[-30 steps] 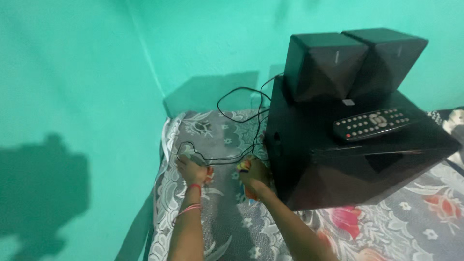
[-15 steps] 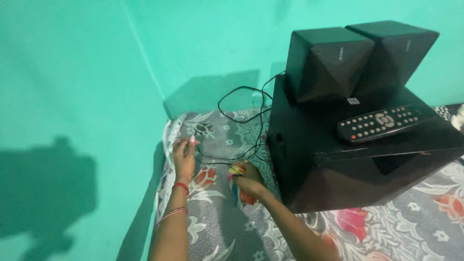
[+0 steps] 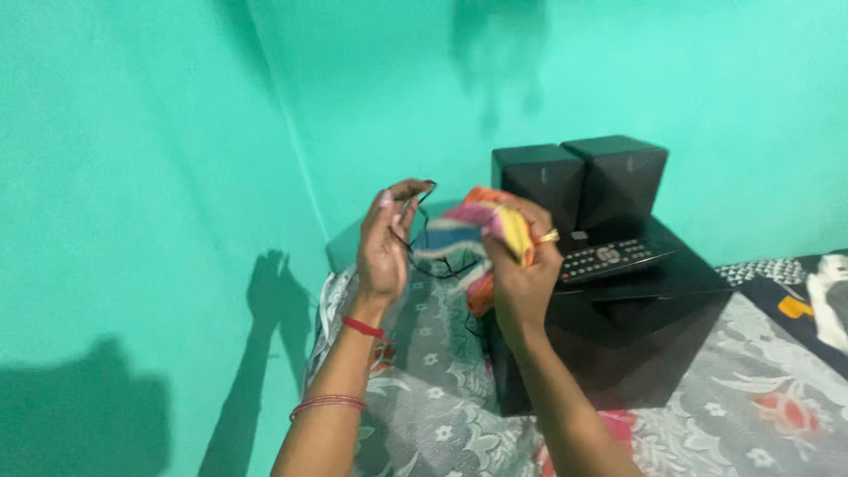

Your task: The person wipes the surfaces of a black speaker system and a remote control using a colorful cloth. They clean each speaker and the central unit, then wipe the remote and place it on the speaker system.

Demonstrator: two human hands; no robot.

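Note:
My right hand (image 3: 521, 274) is raised in front of me, gripping a bunched multicoloured cloth (image 3: 477, 231). My left hand (image 3: 384, 243) is lifted beside it, fingers curled around a thin black cable (image 3: 430, 265) that loops between the two hands and under the cloth. Behind my hands a big black speaker box (image 3: 636, 340) stands on the bed, with two small black speakers (image 3: 579, 181) and a black remote control (image 3: 609, 258) on top of it.
A grey floral bedsheet (image 3: 424, 397) covers the bed under my arms. Turquoise walls (image 3: 177, 177) meet in a corner behind the bed's left edge. At the far right lie a dark cloth with a yellow patch (image 3: 791, 305) and something white (image 3: 830, 296).
Both hands rose from the bedsheet to chest height. My left hand picked up the black cable, my right hand kept the cloth. The camera tilted up and back from the speaker box.

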